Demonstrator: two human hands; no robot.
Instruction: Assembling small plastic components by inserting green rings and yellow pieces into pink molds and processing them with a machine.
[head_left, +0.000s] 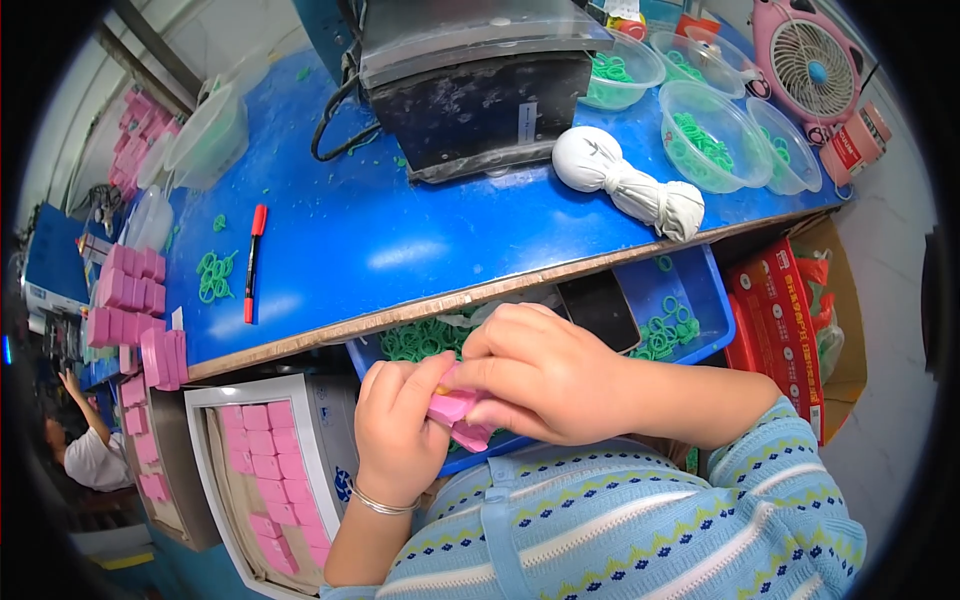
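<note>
Both my hands are closed on a pink rubber mould (455, 407), which is bent between them just above a blue tray (713, 330). My left hand (398, 420), with a silver bangle at its wrist, grips the near left side. Fingers and thumb of my right hand (535, 375) pinch the mould from the right, and a small yellowish spot shows between the fingers. Much of the mould is covered by my hands. Green rings (428, 338) lie heaped in the tray behind them. A dark phone (598, 310) rests across the tray beside my right hand.
A black machine (480, 110) stands on the blue table (330, 240), with a tied white cloth pouch (630, 185) beside it. Clear bowls (715, 135) of green rings and a pink fan (808, 60) are at right. A red marker (255, 262), stacked pink blocks (130, 285) and a block-filled white-framed box (196, 420) are left.
</note>
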